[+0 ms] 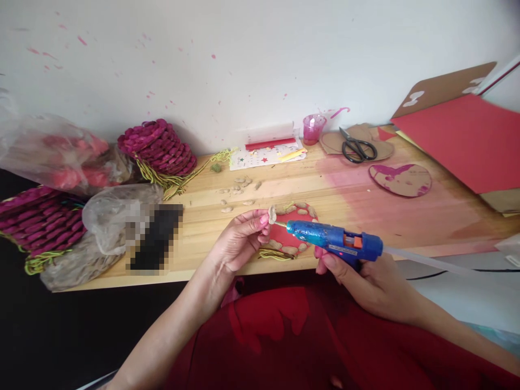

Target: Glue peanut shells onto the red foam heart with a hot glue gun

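Observation:
My left hand (239,241) pinches a small pale peanut shell (272,214) between thumb and fingers, just above the near edge of the wooden table (357,200). My right hand (365,279) grips a blue hot glue gun (337,241), its nozzle touching the shell. Right behind them lies a red heart-shaped card (286,235) edged with several glued shells and yellow-green yarn.
Loose peanut shells (238,189) lie mid-table. Magenta woven pieces (160,146) and plastic bags (60,151) crowd the left. Black scissors (357,147) on cardboard, a pink cup (313,128), a paint-stained cardboard heart (400,180) and red paper sheets (463,138) stand at the right.

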A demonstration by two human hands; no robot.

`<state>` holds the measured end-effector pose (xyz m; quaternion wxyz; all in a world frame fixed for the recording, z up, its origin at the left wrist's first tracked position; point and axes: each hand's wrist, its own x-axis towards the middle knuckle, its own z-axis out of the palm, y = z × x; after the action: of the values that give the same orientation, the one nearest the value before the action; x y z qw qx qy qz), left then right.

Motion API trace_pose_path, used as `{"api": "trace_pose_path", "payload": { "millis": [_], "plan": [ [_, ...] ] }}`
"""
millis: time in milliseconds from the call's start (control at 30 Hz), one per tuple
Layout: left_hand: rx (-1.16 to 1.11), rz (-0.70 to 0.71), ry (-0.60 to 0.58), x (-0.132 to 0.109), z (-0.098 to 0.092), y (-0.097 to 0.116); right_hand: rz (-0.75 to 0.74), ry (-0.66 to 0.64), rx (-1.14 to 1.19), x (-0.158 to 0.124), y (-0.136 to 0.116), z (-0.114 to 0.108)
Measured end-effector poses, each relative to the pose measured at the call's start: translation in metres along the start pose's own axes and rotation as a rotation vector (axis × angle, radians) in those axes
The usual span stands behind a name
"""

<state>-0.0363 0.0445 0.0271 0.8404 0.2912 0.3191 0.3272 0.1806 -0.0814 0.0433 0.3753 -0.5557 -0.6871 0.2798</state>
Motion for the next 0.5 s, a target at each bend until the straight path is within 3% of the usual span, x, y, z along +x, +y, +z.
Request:
{"api": "trace_pose_path", "payload": {
  "millis": [133, 233, 367, 500],
  "plan": [
    [0.005, -0.007, -0.003, 0.001, 0.001, 0.000, -0.107, 0.078, -0.095, 0.001, 0.004, -0.001],
    [0.028, 0.008, 0.012, 0.003, 0.001, 0.002, -0.087, 0.108, -0.112, 0.001, 0.008, -0.002],
    [0.144, 0.107, 0.077, 0.005, 0.002, 0.009, 0.106, 0.103, 0.097, 0.003, 0.013, -0.003],
    [0.507, 0.279, 0.137, 0.007, 0.006, 0.013, 0.330, 0.161, 0.461, 0.012, 0.025, -0.003]
  ]
}}
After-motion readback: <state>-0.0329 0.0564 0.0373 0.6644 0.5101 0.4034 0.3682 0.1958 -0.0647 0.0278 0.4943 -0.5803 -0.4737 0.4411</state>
